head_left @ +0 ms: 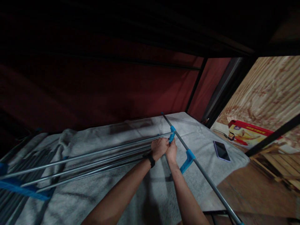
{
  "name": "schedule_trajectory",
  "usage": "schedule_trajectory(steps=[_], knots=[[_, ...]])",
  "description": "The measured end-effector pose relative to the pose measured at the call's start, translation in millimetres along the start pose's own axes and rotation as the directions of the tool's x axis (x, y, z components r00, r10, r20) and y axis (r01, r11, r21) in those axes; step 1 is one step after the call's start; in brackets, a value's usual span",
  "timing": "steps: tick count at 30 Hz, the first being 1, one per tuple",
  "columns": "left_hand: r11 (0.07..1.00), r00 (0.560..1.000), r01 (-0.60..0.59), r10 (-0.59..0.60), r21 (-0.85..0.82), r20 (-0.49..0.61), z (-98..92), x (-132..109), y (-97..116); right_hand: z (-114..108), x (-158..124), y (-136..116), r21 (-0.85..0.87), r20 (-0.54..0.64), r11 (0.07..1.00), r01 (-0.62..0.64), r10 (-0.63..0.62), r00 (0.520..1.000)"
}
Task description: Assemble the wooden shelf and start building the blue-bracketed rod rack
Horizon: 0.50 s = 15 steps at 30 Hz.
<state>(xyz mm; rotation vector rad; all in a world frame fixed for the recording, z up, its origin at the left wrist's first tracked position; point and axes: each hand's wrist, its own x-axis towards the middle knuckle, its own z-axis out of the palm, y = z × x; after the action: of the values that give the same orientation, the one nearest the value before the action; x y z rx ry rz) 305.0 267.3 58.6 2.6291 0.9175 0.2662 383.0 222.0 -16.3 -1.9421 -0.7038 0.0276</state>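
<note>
My left hand, with a black band at its wrist, is closed at the right ends of several grey metal tubes. Touching it, my right hand is closed round the lower part of a blue plastic bracket. What the left fingers grip is hidden. That bracket sits on a long grey pole, which runs diagonally from the bed's back edge to the lower right. A second blue bracket is on the pole, nearer to me. At the far left, the tubes meet a blue plastic bar.
A light grey blanket lies under everything. On its right part is a phone. Dark bed-frame posts stand behind and to the right. Beyond them are a red and yellow box and a wooden pallet.
</note>
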Motion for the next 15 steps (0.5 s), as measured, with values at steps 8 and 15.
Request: schedule_trajectory(steps=[8, 15], knots=[[0.998, 0.997, -0.061, 0.062, 0.034, -0.039, -4.3, -4.8, 2.5, 0.2, 2.5, 0.6, 0.034, -0.004, 0.999, 0.012, -0.012, 1.000], [0.893, 0.875, -0.434, 0.449, 0.116, -0.180, 18.9, -75.4, -25.2, 4.0, -10.0, 26.9, 0.228, 0.031, 0.973, 0.028, -0.036, 0.999]])
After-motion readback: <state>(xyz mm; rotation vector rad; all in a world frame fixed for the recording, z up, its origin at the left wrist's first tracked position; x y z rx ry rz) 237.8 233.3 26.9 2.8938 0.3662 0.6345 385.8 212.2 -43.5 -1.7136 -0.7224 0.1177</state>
